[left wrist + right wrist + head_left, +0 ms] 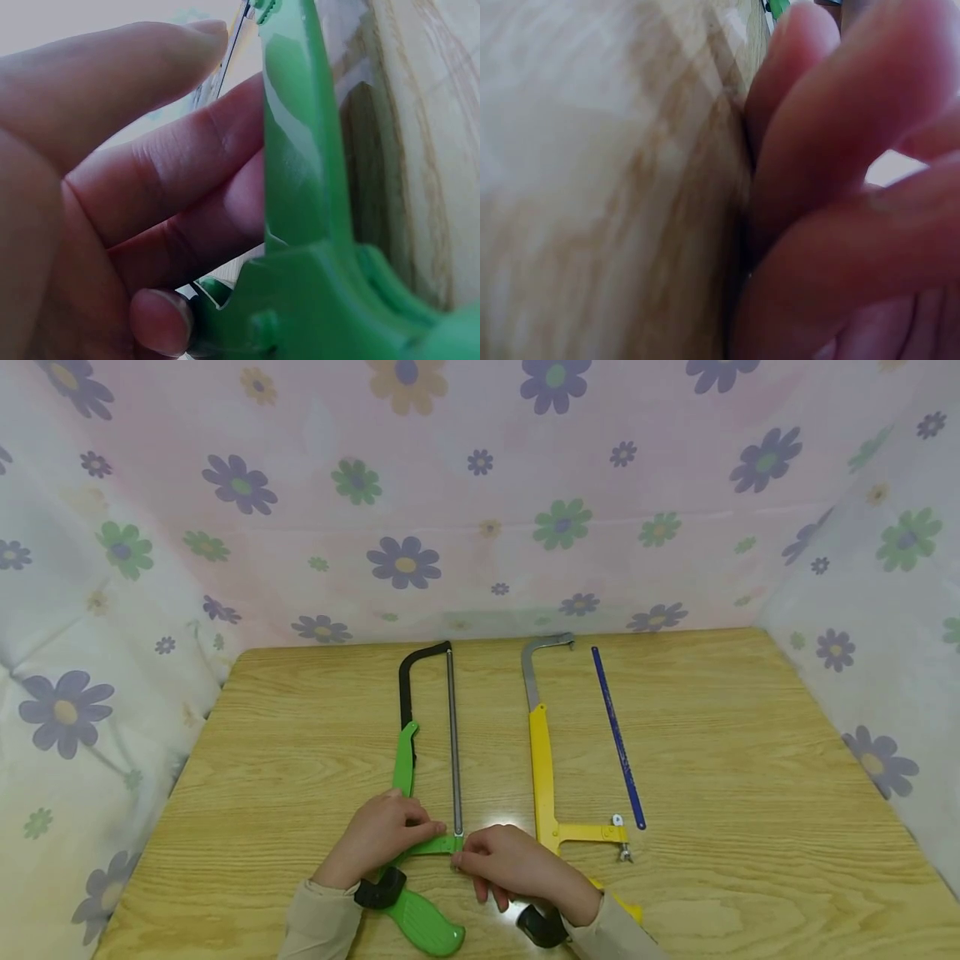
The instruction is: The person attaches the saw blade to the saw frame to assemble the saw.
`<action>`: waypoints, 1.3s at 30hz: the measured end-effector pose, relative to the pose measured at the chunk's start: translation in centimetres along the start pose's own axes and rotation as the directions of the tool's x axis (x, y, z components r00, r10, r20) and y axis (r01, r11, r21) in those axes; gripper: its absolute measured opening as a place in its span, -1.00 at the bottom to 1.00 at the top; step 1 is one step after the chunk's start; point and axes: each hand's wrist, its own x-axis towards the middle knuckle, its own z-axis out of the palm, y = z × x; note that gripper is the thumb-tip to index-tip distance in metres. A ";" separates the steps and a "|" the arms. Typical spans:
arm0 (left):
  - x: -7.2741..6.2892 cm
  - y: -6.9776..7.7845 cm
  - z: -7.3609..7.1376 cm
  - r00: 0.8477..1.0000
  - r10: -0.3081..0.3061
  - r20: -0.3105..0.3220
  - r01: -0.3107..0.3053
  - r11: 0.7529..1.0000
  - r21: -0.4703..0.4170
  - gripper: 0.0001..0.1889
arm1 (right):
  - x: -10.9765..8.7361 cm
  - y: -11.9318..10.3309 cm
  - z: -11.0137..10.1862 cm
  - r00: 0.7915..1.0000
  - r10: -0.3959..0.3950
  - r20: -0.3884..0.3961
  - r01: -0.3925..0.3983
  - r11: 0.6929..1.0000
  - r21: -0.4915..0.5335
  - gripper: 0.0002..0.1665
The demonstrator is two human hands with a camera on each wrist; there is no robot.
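Note:
A green hacksaw (403,768) with a black front bow lies on the table, its grey blade (454,743) fitted along the right side. My left hand (378,835) holds the saw's frame near the handle. In the left wrist view, fingers (180,161) reach behind the green frame (300,135), while the thumb stands off it. At the blade's near end, my right hand (513,864) pinches the blade tensioner below the short green arm. Its fingertips hide that part. In the right wrist view, curled fingers (825,150) lie close against the tabletop.
Right of the green saw lies a yellow hacksaw (543,760) with no blade fitted and a wing nut (626,853) on its arm. My right forearm overlaps its handle. Beyond it rests a loose blue blade (618,739). Flowered cloth (450,502) surrounds the wooden table (750,860).

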 end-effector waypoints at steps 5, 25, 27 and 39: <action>0.1 0.1 -0.1 1.000 0.006 -0.004 -0.006 1.000 0.001 -0.68 | 0.0 0.0 -0.1 1.000 -0.008 0.004 0.008 1.000 0.019 -0.60; 0.0 0.4 -0.2 1.000 0.017 -0.012 -0.017 1.000 -0.013 -0.70 | 0.0 -0.1 -0.1 0.998 0.013 -0.065 -0.019 0.996 -0.092 -0.65; 0.0 0.3 -0.2 1.000 0.015 -0.010 -0.016 1.000 -0.010 -0.69 | 0.0 0.0 0.0 0.998 0.016 -0.062 -0.021 0.996 -0.084 -0.64; 0.0 0.3 -0.3 1.000 0.010 0.002 -0.010 1.000 -0.014 -0.69 | 0.1 0.0 0.0 1.000 0.001 -0.023 -0.002 1.000 -0.020 -0.56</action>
